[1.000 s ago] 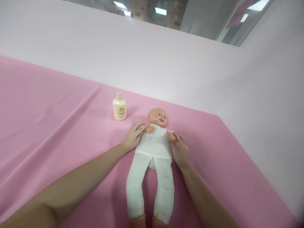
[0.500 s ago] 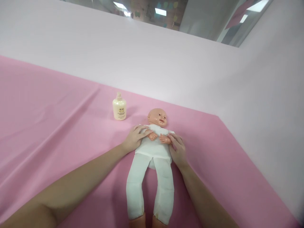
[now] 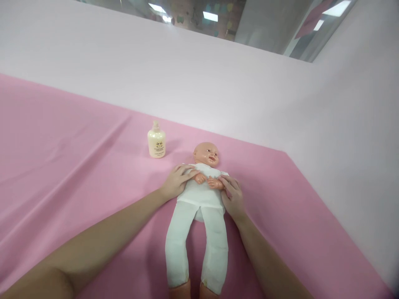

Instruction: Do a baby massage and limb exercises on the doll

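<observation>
A baby doll [image 3: 201, 193] with a white cloth body and a hard plastic head lies on its back on the pink sheet [image 3: 102, 178]. Its head points away from me and its legs run toward me. My left hand [image 3: 176, 180] is wrapped round the doll's arm on the left, with the thumb across it near the small plastic hand. On the other side, my right hand [image 3: 233, 195] holds the doll's other arm close to the wrist. Both doll hands rest over the chest, a little apart. The doll's feet are cut off by the lower edge.
A cream-coloured bottle [image 3: 156, 143] with a dark printed label stands upright on the sheet, left of the doll's head. Behind the sheet rises a white wall [image 3: 187, 79], which continues along the right side. A window [image 3: 218, 20] is set above it.
Both hands keep their hold on the doll's arms. The doll's hand on the right has shifted very slightly to the left; the bottle stays in place.
</observation>
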`<state>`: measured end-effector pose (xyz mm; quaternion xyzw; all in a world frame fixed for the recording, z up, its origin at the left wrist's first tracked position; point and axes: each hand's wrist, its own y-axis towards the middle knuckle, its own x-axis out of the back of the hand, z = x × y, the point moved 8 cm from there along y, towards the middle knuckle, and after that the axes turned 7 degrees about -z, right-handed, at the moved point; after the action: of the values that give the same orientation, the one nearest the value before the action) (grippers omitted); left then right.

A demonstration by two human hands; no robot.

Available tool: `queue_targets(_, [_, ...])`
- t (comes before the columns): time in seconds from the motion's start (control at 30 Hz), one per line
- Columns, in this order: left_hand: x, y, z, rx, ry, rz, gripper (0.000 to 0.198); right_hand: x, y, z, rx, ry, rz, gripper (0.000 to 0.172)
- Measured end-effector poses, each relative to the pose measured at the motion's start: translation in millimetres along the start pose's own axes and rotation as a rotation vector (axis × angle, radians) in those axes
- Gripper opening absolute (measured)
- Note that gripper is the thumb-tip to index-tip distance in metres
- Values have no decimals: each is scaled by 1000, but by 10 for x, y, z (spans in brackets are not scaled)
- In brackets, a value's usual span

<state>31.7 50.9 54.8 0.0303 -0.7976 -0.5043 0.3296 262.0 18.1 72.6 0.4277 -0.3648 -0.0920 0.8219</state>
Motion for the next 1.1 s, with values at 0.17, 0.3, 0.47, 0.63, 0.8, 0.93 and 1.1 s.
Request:
queue_targets(0.17, [97,-4,171,216,-97,-102,45,57,-30,-192,-197,149,-143,43])
queue_targets(0.3, [206,-30,328,400,-254,-253,46,102,-87,-459,-436,319,-300,46])
queue_targets(0.47, [189,-179,615,673,-389,-387,58,186,-235,-833,-677,364,-501,70])
queue_targets(0.63, [245,-282,822,805,-402,-529,55,167,-380,-1136,-838,425,-575,78])
queue_targets(0.8, [271,-241,805,782,-409,-524,52,157,-334,-1076,-782,440,-536,77])
queue_targets(0.93, [273,-167,679,711,-407,-456,49,231,-231,-840,-702,398,-538,68])
queue_targets(1.1, [265,-19,396,508,-320,-276,47,231,-59,-504,-492,332,-437,63])
